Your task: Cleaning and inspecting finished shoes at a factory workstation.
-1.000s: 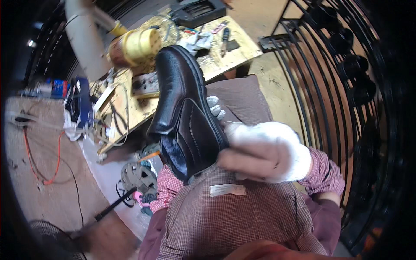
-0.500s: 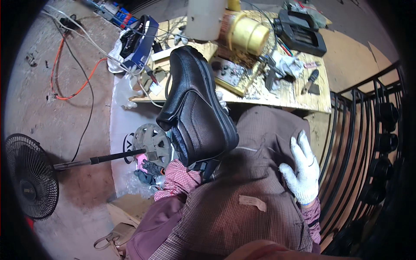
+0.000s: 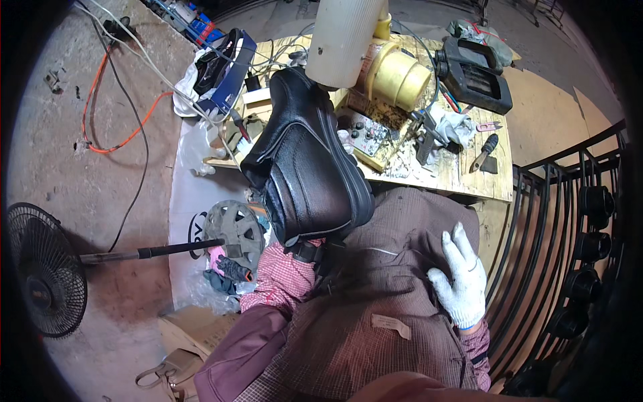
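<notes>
A black leather ankle boot (image 3: 305, 171) is held up in front of me at the near edge of the table. Its toe points away, and its thick sole faces right. My left sleeve reaches up to the boot's heel end, and most of my left hand is hidden behind it. White gloved fingertips of my left hand (image 3: 345, 138) show past the sole's edge, gripping the boot from behind. My right hand (image 3: 461, 278), in a white knit glove, rests on the brown checked apron (image 3: 422, 228) over my lap. Its fingers are spread, with nothing in them.
The wooden table (image 3: 469, 177) carries a yellow machine part (image 3: 402, 77), a pale tube (image 3: 345, 43), a control panel (image 3: 365, 134), a brush (image 3: 489, 147) and black trays (image 3: 475, 84). A black metal rack (image 3: 536, 228) stands right. A fan (image 3: 47, 271) is at left.
My view has shifted, so the table sits lower in it. The boot has turned slightly, and its toe end is now closer to the pale tube. My right hand stays on the apron.
</notes>
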